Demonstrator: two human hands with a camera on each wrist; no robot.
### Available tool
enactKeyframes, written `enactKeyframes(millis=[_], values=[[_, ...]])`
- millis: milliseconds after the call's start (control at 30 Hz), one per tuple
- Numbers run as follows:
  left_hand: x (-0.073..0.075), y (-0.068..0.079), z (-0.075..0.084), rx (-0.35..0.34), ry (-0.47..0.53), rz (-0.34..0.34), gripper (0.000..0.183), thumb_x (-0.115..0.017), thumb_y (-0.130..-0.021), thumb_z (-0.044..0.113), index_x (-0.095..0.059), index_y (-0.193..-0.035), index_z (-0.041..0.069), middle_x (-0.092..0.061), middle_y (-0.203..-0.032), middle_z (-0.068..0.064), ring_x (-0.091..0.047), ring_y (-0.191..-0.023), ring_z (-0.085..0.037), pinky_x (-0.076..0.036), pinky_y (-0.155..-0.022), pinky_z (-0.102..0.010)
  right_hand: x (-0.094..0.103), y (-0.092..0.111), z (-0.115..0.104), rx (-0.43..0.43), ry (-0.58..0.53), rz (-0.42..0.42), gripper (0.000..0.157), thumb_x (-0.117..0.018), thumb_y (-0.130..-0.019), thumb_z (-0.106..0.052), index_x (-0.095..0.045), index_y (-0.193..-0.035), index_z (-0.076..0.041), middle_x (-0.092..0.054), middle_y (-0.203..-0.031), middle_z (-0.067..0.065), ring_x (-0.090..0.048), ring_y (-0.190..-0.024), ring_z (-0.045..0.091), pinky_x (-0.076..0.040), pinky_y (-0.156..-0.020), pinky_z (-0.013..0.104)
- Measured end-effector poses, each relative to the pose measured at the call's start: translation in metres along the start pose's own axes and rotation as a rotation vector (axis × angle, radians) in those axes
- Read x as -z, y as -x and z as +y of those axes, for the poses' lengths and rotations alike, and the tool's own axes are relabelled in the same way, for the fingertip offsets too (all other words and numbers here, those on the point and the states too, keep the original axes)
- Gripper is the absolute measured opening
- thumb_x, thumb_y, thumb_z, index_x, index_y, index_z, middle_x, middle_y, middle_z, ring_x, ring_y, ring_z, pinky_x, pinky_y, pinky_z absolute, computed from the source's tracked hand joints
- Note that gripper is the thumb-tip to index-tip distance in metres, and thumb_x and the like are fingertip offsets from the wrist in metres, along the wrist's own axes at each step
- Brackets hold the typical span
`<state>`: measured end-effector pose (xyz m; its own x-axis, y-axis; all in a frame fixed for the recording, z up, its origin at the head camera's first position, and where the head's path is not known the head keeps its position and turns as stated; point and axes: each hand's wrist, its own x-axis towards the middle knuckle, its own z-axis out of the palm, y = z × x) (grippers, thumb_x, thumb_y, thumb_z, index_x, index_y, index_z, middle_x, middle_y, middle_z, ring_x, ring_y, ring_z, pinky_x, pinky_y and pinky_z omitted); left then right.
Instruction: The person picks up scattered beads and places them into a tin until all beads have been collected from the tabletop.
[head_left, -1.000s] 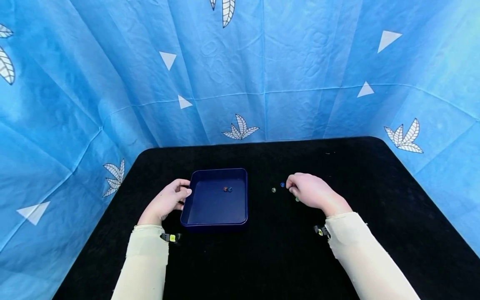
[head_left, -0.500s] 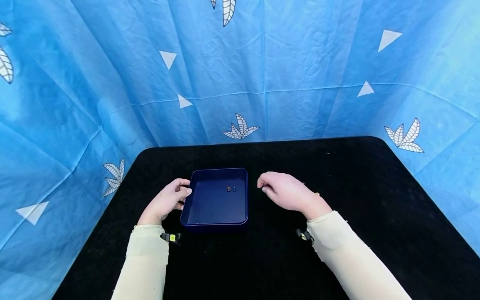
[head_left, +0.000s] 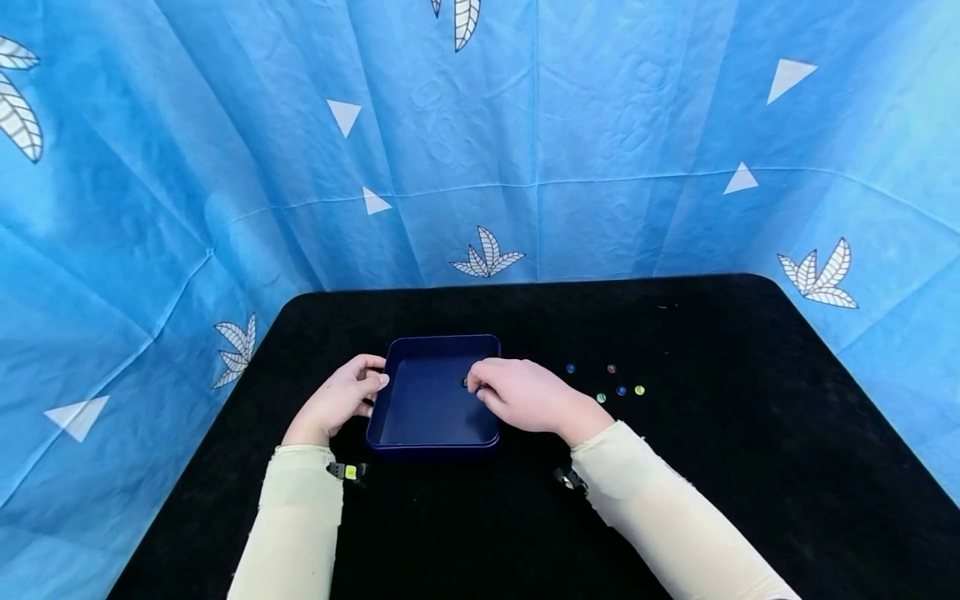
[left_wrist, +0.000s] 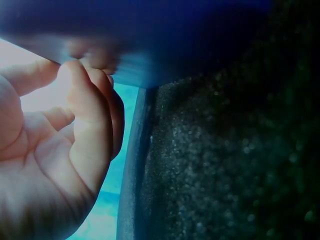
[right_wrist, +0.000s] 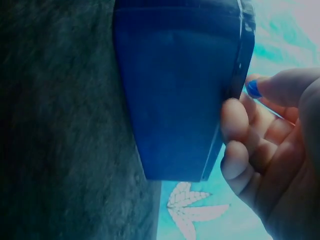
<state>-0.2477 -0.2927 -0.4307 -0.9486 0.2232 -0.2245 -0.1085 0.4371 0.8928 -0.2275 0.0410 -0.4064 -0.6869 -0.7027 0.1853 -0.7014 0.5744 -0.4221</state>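
Holding the tray (head_left: pixel 427 417) steady with your left hand (head_left: pixel 341 396) gripping its left side, lower your right hand (head_left: pixel 517 393), fingertips pinching a blue-looking marble (right_wrist: pixel 254 89) above the tray, then release gently to limit bouncing.

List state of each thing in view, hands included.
Blue box: open-topped, upright on the black table
Left hand: gripping the box's left side
Right hand: over the box's right side, pinching a small marble
Marble inside box: partly hidden by the right hand
Table marbles: five visible, loose, apart, right of the box
Curtain: hanging, creased
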Motion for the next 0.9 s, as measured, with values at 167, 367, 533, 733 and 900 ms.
enactKeyframes(millis=[167, 367, 533, 733, 900], values=[[-0.002, 0.005, 0.011, -0.003, -0.005, -0.003, 0.042, -0.050, -0.106, 0.014, -0.040, -0.143, -0.003, -0.055, -0.109, -0.015, -0.059, -0.089, -0.026, -0.055, -0.071, -0.037, -0.001, -0.005, -0.005, 0.033, 0.009, 0.037, 0.013, -0.054, -0.105, -0.017, -0.066, -0.110, -0.018, -0.060, -0.104, -0.012, -0.055, -0.087, 0.005, -0.050, -0.083, 0.028], [-0.005, 0.016, 0.026, -0.005, 0.002, -0.006, 0.040, -0.051, -0.105, 0.012, -0.042, -0.140, -0.005, -0.056, -0.108, -0.015, -0.059, -0.088, -0.026, -0.055, -0.071, -0.036, -0.007, -0.009, -0.010, 0.040, -0.006, 0.066, 0.013, -0.056, -0.104, -0.019, -0.066, -0.111, -0.020, -0.059, -0.103, -0.013, -0.053, -0.085, 0.005, -0.049, -0.080, 0.027], [-0.005, 0.015, 0.025, -0.005, 0.002, -0.003, 0.040, -0.051, -0.105, 0.012, -0.042, -0.140, -0.004, -0.056, -0.108, -0.015, -0.059, -0.088, -0.027, -0.055, -0.071, -0.037, -0.015, -0.008, -0.013, 0.019, 0.014, 0.074, 0.012, -0.057, -0.104, -0.021, -0.066, -0.111, -0.023, -0.057, -0.102, -0.015, -0.053, -0.084, 0.004, -0.050, -0.078, 0.026], [-0.005, 0.015, 0.023, -0.006, 0.005, -0.007, 0.040, -0.051, -0.105, 0.012, -0.041, -0.140, -0.004, -0.056, -0.108, -0.016, -0.059, -0.088, -0.027, -0.055, -0.072, -0.038, -0.014, -0.007, -0.018, 0.020, 0.015, 0.100, 0.013, -0.059, -0.103, -0.021, -0.067, -0.113, -0.022, -0.057, -0.102, -0.013, -0.053, -0.082, 0.004, -0.050, -0.074, 0.026], [-0.006, 0.016, 0.025, -0.012, 0.019, -0.012, 0.040, -0.051, -0.105, 0.011, -0.041, -0.140, -0.005, -0.057, -0.107, -0.015, -0.059, -0.087, -0.026, -0.055, -0.071, -0.037, -0.011, -0.005, -0.020, 0.021, 0.023, 0.113, 0.014, -0.059, -0.102, -0.021, -0.066, -0.114, -0.021, -0.058, -0.102, -0.012, -0.055, -0.083, 0.004, -0.050, -0.073, 0.026]])
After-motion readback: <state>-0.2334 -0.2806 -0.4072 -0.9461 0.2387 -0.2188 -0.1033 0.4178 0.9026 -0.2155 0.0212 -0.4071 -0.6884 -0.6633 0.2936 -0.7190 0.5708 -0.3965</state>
